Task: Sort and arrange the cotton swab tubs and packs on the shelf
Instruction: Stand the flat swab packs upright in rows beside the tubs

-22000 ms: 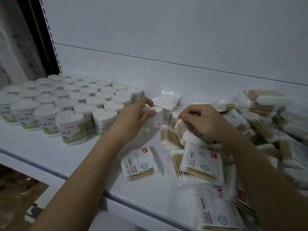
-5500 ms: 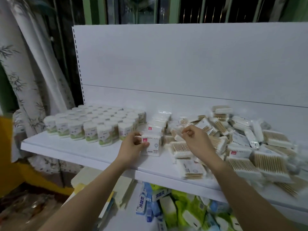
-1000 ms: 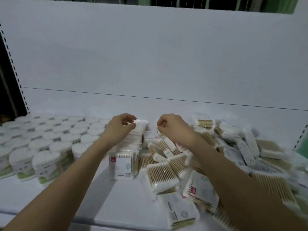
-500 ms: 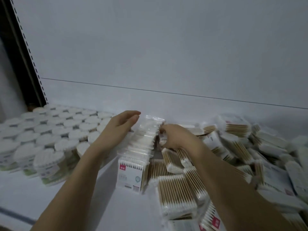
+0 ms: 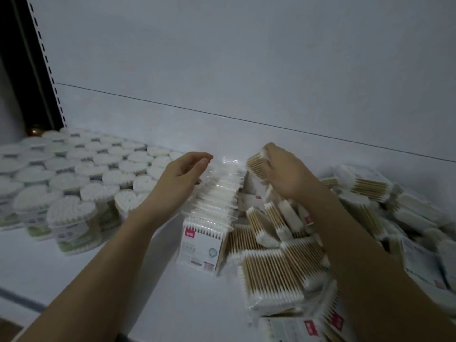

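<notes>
Where half a second ago the right hand [image 5: 283, 174] was down among the loose heap, it has now lifted a clear flat pack of wooden-stemmed cotton swabs [image 5: 256, 165], fingers curled round it, toward the far end of the upright row of packs [image 5: 212, 206] on the white shelf [image 5: 123, 280]. The left hand [image 5: 182, 176], fingers relaxed and holding nothing, steadies that row, so I'd judge one more pack is about to join it.

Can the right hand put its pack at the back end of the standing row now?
Probably yes. The right hand holds a pack just beside the back of the standing row, nothing lies between, and the left hand rests against the row's other side.
</notes>
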